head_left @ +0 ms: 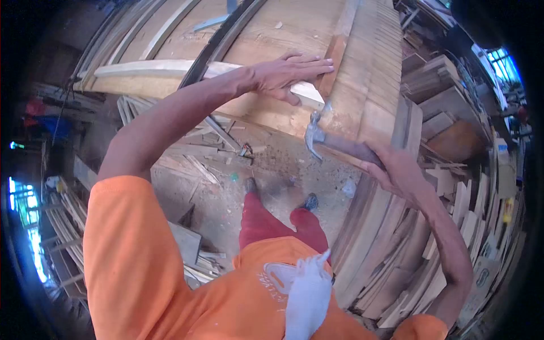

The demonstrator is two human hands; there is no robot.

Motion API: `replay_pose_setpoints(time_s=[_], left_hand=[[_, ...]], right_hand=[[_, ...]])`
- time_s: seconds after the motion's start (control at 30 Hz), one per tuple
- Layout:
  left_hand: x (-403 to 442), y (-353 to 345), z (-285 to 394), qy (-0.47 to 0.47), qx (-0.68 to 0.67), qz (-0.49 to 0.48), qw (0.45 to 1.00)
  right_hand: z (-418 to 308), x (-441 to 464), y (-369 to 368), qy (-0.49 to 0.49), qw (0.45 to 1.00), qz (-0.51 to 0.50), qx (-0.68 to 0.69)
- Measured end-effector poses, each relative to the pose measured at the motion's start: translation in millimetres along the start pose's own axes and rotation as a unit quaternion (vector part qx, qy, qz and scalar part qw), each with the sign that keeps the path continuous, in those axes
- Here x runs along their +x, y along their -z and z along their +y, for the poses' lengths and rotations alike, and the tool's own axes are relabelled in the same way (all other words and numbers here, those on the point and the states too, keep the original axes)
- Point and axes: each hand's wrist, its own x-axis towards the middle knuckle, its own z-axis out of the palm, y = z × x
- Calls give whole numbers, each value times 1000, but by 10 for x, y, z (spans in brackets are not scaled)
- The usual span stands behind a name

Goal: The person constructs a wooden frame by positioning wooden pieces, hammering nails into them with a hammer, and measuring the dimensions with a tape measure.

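My right hand (394,167) is wrapped around the dark handle of a claw hammer (314,136), whose metal head points left, near the edge of the workpiece. My left hand (289,76) lies over a pale wooden strip (309,95), fingers stretched along its far side and thumb on its near side. The strip's cut end comes close to a brown wooden crosspiece (334,56). Both pieces rest on a large wooden panel (283,34) with a ribbed right side.
Several long strips cross the panel at upper left, with a dark bar (218,42) among them. Planks (368,226) and offcuts are stacked at right. More boards (68,221) lean at left. Scraps litter the floor (272,153) around my feet.
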Motion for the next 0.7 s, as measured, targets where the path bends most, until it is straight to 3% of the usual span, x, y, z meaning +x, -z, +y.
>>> replay_pose_setpoints(time_s=[0.17, 0.23, 0.27, 0.33, 0.43, 0.47, 0.5, 0.57, 0.7], left_hand=[[5, -44, -47, 4, -11, 11, 1000], [11, -43, -30, 13, -19, 4, 1000], [23, -24, -22, 20, -22, -3, 1000], [41, -21, -4, 16, -31, -5, 999], [30, 40, -79, 14, -32, 7, 999], [22, -41, -47, 3, -48, 13, 999], [16, 8, -63, 4, -42, 14, 999], [42, 6, -8, 24, -29, -10, 999], [60, -3, -36, 5, -14, 8, 1000]], right_hand=[[-178, -46, 211, 87, 994, -30, 51], [-191, -59, 331, 148, 979, -132, 42], [-88, 19, 344, 147, 979, -132, 44], [99, 227, 369, 44, 998, -38, 29], [-199, 49, 362, 50, 990, -95, 88], [-233, -39, 278, 137, 982, -104, 75], [-248, 8, 309, 140, 982, -101, 72], [-321, -9, 389, 192, 952, -216, 102], [-282, -121, 229, 133, 976, -147, 93]])
